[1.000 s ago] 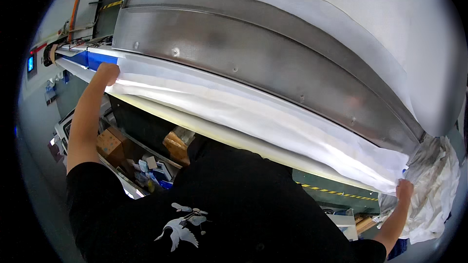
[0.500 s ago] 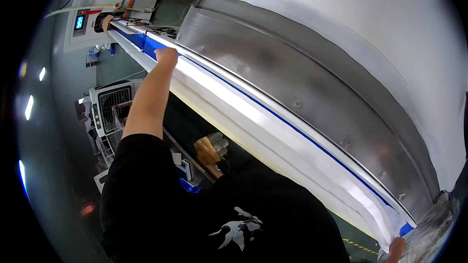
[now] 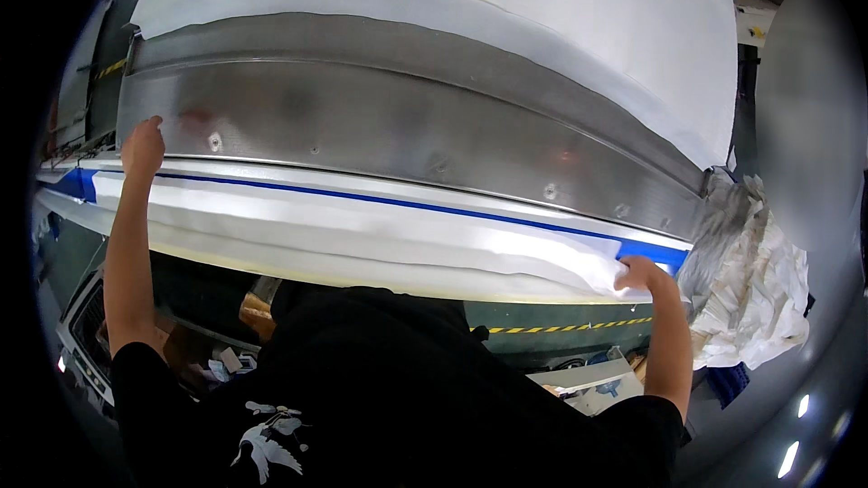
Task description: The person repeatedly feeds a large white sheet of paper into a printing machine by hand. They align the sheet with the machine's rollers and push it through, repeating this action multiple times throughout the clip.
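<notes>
A long strip of white fabric (image 3: 362,228) lies along a narrow bed in front of me, over a blue surface (image 3: 653,255) that shows at both ends and as a thin line along the far edge. My right hand (image 3: 640,273) is closed on the fabric's right end, its fingers bent over the edge. Raised over the left part of the bed, my left hand (image 3: 143,146) has its fingers curled in, against the backdrop of the metal panel; nothing shows in it.
Behind the bed stands a curved grey metal panel (image 3: 362,117), with a wide white sheet (image 3: 434,0) hanging over it. Crumpled white material (image 3: 746,280) is heaped at the right end. A yellow-and-black floor stripe (image 3: 561,325) and a white box (image 3: 588,380) are below, near me.
My view has swung to the right. My left hand has come away from the blue surface at the left end and lifted. The right hand is still at the fabric's right end.
</notes>
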Motion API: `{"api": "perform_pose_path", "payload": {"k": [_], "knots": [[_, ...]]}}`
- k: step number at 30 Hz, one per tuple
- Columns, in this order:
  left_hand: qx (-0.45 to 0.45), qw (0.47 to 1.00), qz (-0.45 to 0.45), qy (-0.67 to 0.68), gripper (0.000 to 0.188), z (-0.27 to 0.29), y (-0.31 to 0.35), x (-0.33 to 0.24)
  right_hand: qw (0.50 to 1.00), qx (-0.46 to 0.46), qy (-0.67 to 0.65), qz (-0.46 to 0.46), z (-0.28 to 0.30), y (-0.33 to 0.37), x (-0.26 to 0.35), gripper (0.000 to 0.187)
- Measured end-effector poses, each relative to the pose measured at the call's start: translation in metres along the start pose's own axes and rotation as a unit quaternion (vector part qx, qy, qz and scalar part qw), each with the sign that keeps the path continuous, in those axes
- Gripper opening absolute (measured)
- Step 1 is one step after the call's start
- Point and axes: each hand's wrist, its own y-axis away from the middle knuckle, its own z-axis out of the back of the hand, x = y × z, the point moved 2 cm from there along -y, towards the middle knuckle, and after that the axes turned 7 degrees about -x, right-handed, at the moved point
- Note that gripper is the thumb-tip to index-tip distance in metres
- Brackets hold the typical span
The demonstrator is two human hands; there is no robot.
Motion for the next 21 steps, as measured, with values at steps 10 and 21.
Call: {"api": "perform_pose_path", "payload": {"k": [10,21], "knots": [[-0.168,0.975,-0.005,0.144,0.033,-0.059,-0.018,0.041,0.976,-0.172,0.125,0.045,-0.022,-0.047,-0.002,0.024],[-0.292,0.905,0.036,0.306,0.038,-0.006,-0.06,-0.059,0.887,-0.368,-0.016,0.279,0.141,-0.006,0.383,0.023]]}}
